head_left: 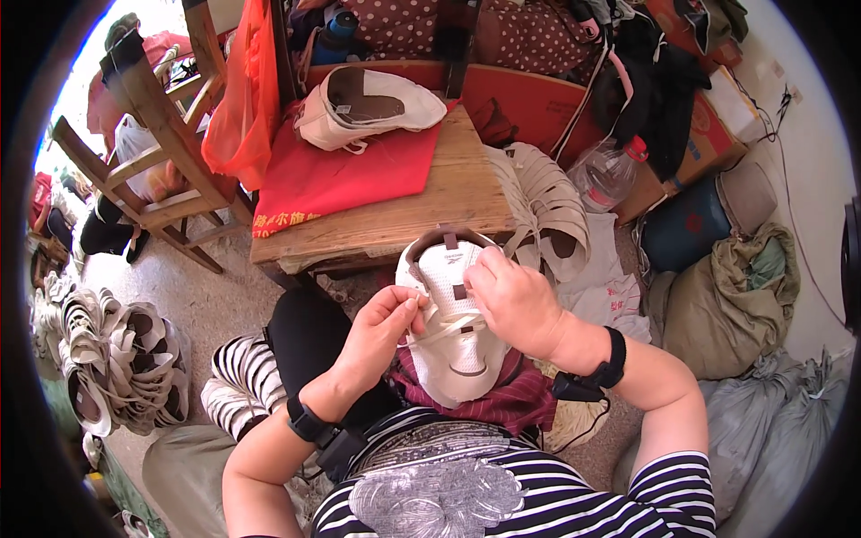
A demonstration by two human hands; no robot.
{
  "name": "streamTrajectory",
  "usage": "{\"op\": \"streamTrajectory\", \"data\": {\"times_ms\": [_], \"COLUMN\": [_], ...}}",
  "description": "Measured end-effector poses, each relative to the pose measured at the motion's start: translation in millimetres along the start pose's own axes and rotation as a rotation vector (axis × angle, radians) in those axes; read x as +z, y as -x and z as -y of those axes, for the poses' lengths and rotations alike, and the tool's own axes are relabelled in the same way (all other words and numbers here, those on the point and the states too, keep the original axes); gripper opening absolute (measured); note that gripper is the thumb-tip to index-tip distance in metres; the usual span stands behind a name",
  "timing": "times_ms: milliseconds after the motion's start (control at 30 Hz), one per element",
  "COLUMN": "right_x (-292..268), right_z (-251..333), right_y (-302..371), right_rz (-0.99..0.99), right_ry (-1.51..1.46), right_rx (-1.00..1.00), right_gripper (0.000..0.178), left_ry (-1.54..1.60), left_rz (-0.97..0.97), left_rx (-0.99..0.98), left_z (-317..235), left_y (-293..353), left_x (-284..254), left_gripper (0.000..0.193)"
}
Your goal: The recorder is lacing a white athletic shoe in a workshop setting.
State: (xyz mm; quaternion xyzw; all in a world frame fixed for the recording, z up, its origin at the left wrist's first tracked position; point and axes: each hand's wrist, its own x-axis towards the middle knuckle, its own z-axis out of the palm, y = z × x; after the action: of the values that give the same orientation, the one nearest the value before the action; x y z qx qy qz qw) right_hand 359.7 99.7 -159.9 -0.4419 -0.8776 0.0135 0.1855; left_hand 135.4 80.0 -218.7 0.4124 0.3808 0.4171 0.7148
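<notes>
On my lap, over a dark red striped cloth [529,392], rests a white shoe upper [448,359] with a brown inner collar. Its toe points toward me. A pale lace [453,327] crosses the upper between my hands. My left hand [392,318] pinches at the left eyelet edge, its thumb and forefinger together on the lace. My right hand [511,300] is closed at the right edge of the opening, beside the tongue; what its fingertips hold is hidden. Another white shoe upper [386,108] lies on the wooden bench ahead, on a red cloth bag [350,184].
Stacks of shoe uppers stand on the left floor [134,359], by my left leg [242,381] and right of the bench [547,206]. A wooden chair [161,161] with a red plastic bag [242,108] is far left. Sacks [726,305] and a plastic bottle [605,175] sit right.
</notes>
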Motion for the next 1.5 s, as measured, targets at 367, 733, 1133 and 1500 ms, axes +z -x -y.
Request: {"op": "streamTrajectory", "data": {"times_ms": [367, 733, 1133, 1500], "right_x": [19, 18, 18, -3], "right_z": [9, 11, 15, 7], "right_y": [0, -7, -26, -40], "right_rz": [0.116, 0.140, 0.185, 0.174], "right_ry": [-0.027, -0.006, -0.017, -0.116], "right_rx": [0.235, 0.128, -0.073, 0.030], "right_gripper": [0.023, 0.020, 0.026, 0.034], "left_ry": [-0.014, -0.005, 0.079, 0.060], "left_rz": [0.071, 0.080, 0.051, -0.004], "left_rx": [-0.003, -0.028, -0.022, 0.027], "left_z": [-2, -1, 0, 2], "left_y": [-3, 0, 4, 7], "left_x": [-2, -5, -6, -9], "left_gripper": [0.018, 0.018, 0.017, 0.017]}}
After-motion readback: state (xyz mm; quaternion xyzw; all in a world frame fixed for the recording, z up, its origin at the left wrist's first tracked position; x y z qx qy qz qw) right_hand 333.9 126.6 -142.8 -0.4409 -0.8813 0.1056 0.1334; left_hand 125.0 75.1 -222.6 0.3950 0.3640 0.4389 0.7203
